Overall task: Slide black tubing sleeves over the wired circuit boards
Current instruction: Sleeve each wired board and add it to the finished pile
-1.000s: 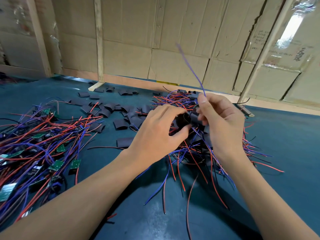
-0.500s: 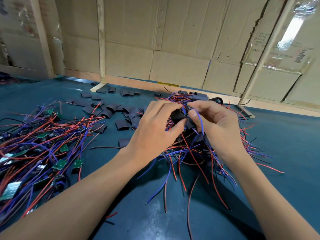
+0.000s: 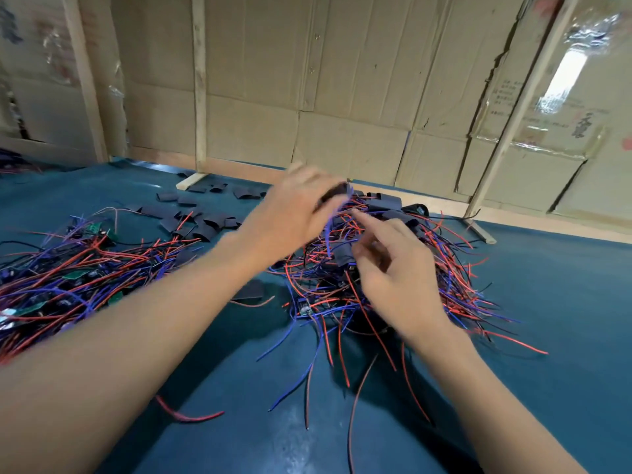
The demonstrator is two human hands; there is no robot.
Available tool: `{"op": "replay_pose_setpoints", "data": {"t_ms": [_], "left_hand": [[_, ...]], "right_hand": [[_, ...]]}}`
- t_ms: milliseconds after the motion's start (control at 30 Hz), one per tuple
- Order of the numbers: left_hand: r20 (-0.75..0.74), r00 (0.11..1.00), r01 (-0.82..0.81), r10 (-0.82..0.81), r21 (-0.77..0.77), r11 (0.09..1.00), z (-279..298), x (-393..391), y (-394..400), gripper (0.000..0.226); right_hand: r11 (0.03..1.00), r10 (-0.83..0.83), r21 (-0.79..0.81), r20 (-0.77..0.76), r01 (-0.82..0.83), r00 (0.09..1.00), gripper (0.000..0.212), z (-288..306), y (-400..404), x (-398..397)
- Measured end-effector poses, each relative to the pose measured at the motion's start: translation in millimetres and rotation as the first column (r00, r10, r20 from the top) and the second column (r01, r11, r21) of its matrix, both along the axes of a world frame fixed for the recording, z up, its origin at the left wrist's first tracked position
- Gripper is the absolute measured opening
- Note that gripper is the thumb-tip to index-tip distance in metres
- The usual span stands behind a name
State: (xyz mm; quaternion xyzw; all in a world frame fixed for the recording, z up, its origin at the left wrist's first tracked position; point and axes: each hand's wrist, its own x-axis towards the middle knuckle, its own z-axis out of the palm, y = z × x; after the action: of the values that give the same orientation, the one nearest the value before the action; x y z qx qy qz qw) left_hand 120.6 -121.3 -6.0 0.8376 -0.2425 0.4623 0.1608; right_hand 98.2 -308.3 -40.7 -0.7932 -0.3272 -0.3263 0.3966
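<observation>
The left hand (image 3: 290,213) is raised over the far edge of the middle heap of wired circuit boards (image 3: 386,268), blurred, its fingers curled round a black tubing sleeve (image 3: 333,196) with a blue wire (image 3: 330,227) trailing down from it. The right hand (image 3: 396,268) hovers just above the same heap, nearer and to the right; its forefinger points toward the left hand, the other fingers loosely bent, and it holds nothing that can be made out. This heap of red and blue wires lies on the teal worktop (image 3: 564,302), several boards in it already wearing black sleeves at its far side. To the left lies a second heap of bare green boards with wires (image 3: 75,271). Between the two heaps, farther back, loose black sleeves (image 3: 201,220) are scattered flat on the worktop. One red wire scrap (image 3: 188,413) lies alone near the left forearm. Cardboard panels (image 3: 342,97) with wooden battens wall off the far side.
</observation>
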Motion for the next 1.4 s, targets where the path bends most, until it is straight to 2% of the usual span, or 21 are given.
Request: {"op": "replay_pose_setpoints", "data": {"t_ms": [100, 200, 267, 333, 367, 433, 467, 500, 533, 567, 600, 667, 700, 733, 767, 867, 967, 1033, 1233, 1400], "left_hand": [[-0.065, 0.997, -0.049, 0.044, -0.066, 0.997, 53.2, 19.5, -12.2, 0.028], [-0.236, 0.967, -0.087, 0.099, 0.063, 0.994, 89.4, 41.1, -37.3, 0.035], [-0.462, 0.865, -0.101, 0.197, 0.224, 0.969, 87.7, 52.3, -53.1, 0.052], [-0.647, 0.705, -0.089, 0.292, 0.328, 0.941, 74.7, 58.2, -53.6, 0.072], [-0.687, 0.659, -0.08, 0.306, 0.34, 0.937, 69.0, 57.3, -45.8, 0.072], [-0.71, 0.623, -0.074, 0.328, 0.364, 0.928, 60.6, 54.8, -16.1, 0.059], [-0.715, 0.576, -0.084, 0.396, 0.43, 0.899, 58.2, 52.7, 4.0, 0.055], [-0.697, 0.484, -0.125, 0.53, 0.544, 0.83, 55.8, 49.0, 27.1, 0.055], [-0.629, 0.346, -0.182, 0.696, 0.683, 0.707, 52.0, 41.8, 51.0, 0.058], [-0.541, 0.181, -0.2, 0.821, 0.797, 0.569, 48.2, 31.8, 74.6, 0.062], [-0.491, 0.012, -0.182, 0.871, 0.856, 0.484, 42.4, 22.3, 97.7, 0.068], [-0.49, -0.231, -0.144, 0.841, 0.872, 0.469, 30.1, 1.5, 134.6, 0.072], [-0.517, -0.296, -0.157, 0.803, 0.856, 0.493, 24.8, -8.9, 146.8, 0.066], [-0.561, -0.309, -0.193, 0.768, 0.828, 0.527, 19.4, -16.8, 155.3, 0.056], [-0.615, -0.277, -0.241, 0.739, 0.789, 0.566, 14.7, -22.5, 161.4, 0.047], [-0.742, -0.106, -0.352, 0.662, 0.651, 0.673, 12.5, -33.6, 166.5, 0.034], [-0.795, 0.043, -0.436, 0.604, 0.529, 0.727, 21.3, -39.2, 165.4, 0.017], [-0.799, 0.137, -0.453, 0.586, 0.476, 0.754, 30.6, -41.4, 163.1, 0.007], [-0.783, 0.35, -0.47, 0.515, 0.329, 0.819, 63.2, -37.2, 166.1, 0.009], [-0.639, 0.472, -0.495, 0.607, 0.377, 0.783, 77.7, -35.0, 154.7, 0.012]], "right_hand": [[0.998, 0.053, -0.036, 0.035, -0.052, 0.998, 0.027, -7.0, 9.1, -9.5], [0.98, 0.172, -0.102, 0.001, -0.171, 0.985, 0.02, -15.5, 16.0, -17.5], [0.965, 0.214, -0.147, -0.038, -0.218, 0.976, 0.021, -18.9, 18.6, -20.9], [0.953, 0.228, -0.189, -0.065, -0.236, 0.971, 0.023, -20.4, 17.6, -20.8], [0.949, 0.225, -0.207, -0.081, -0.238, 0.971, 0.023, -20.2, 16.3, -20.1], [0.947, 0.213, -0.221, -0.107, -0.232, 0.971, 0.023, -19.3, 15.0, -18.5], [0.949, 0.207, -0.22, -0.112, -0.227, 0.972, 0.023, -19.0, 15.4, -18.0], [0.951, 0.202, -0.216, -0.113, -0.223, 0.973, 0.023, -18.8, 16.4, -17.9], [0.953, 0.199, -0.208, -0.116, -0.22, 0.973, 0.023, -18.8, 17.6, -17.9], [0.956, 0.195, -0.199, -0.118, -0.216, 0.974, 0.023, -18.8, 18.5, -17.6], [0.959, 0.191, -0.188, -0.12, -0.212, 0.974, 0.022, -19.0, 18.7, -17.2], [0.963, 0.185, -0.176, -0.126, -0.206, 0.975, 0.021, -19.7, 18.4, -15.9], [0.963, 0.182, -0.177, -0.126, -0.202, 0.975, 0.021, -20.0, 18.3, -15.3], [0.963, 0.18, -0.181, -0.122, -0.2, 0.976, 0.021, -19.9, 18.4, -14.7], [0.964, 0.179, -0.181, -0.114, -0.197, 0.977, 0.021, -20.2, 18.6, -14.3], [0.969, 0.163, -0.173, -0.093, -0.177, 0.982, 0.022, -21.6, 19.1, -13.2], [0.969, 0.153, -0.178, -0.098, -0.169, 0.983, 0.022, -23.6, 19.8, -12.8], [0.969, 0.157, -0.174, -0.102, -0.173, 0.982, 0.021, -24.1, 19.6, -12.2], [0.971, 0.17, -0.149, -0.119, -0.186, 0.978, 0.021, -24.3, 19.7, -11.2], [0.969, 0.188, -0.138, -0.137, -0.206, 0.973, 0.02, -24.3, 19.5, -11.4]]}}
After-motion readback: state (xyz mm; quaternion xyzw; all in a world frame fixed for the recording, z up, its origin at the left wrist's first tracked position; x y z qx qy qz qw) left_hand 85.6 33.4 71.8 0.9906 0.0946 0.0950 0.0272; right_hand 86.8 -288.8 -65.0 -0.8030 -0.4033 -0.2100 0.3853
